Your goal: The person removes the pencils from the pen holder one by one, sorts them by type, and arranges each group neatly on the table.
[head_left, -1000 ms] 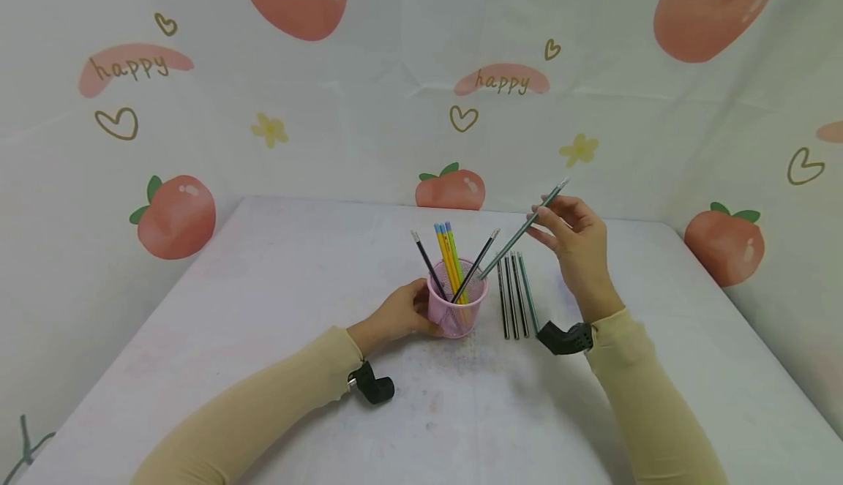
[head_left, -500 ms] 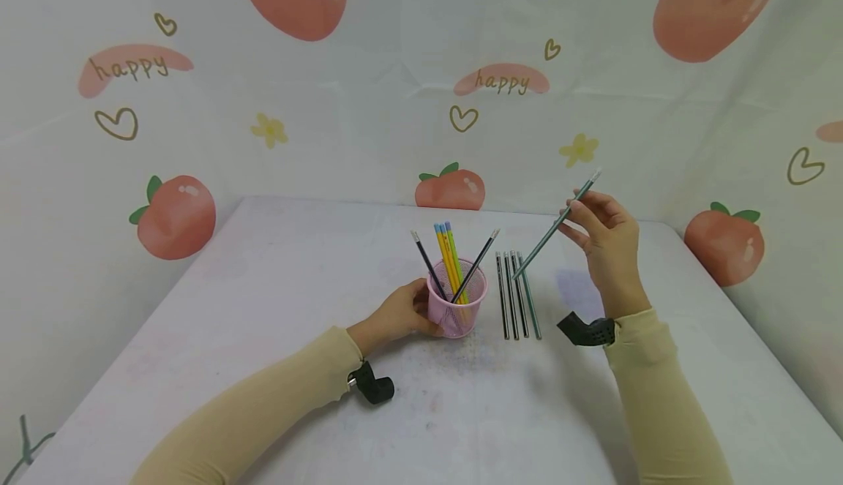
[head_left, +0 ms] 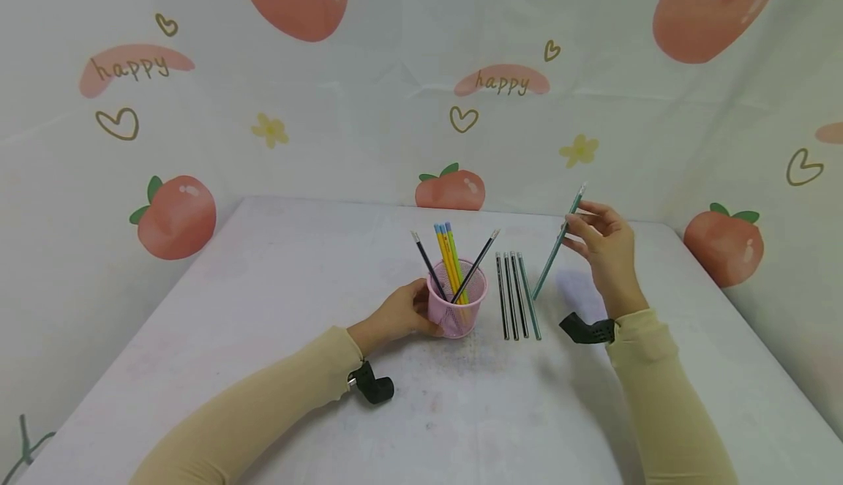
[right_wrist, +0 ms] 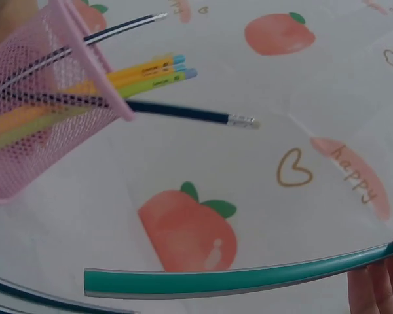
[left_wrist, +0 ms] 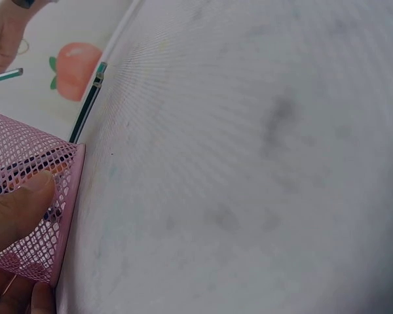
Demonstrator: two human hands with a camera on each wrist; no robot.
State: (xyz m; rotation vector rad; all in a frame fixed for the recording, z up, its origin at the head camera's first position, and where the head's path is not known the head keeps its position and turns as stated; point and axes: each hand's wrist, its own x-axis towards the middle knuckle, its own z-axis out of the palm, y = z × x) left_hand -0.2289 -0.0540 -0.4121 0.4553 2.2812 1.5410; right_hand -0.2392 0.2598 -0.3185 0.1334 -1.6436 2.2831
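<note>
My left hand (head_left: 398,311) grips a pink mesh pencil cup (head_left: 453,318) from its left side; in the left wrist view the thumb (left_wrist: 19,212) presses on the mesh. Yellow, green and black pencils (right_wrist: 177,112) lean inside the cup. With thumb and fingertips, my right hand (head_left: 602,251) pinches a green pencil (head_left: 558,243) near its eraser end, tilted with the lower end down and to the left. That lower end is right beside a row of several pencils (head_left: 516,295) lying on the table, dark ones and a green one at the right.
The white table (head_left: 316,412) has faint stains. Behind it hangs a white cloth (head_left: 369,90) printed with peaches, hearts and "happy". A green line-shaped mark (head_left: 26,445) shows at the far left edge.
My right hand has moved right, away from the cup, carrying the green pencil, which now stands steeper with its lower end beside the row. The left hand and cup have stayed put.
</note>
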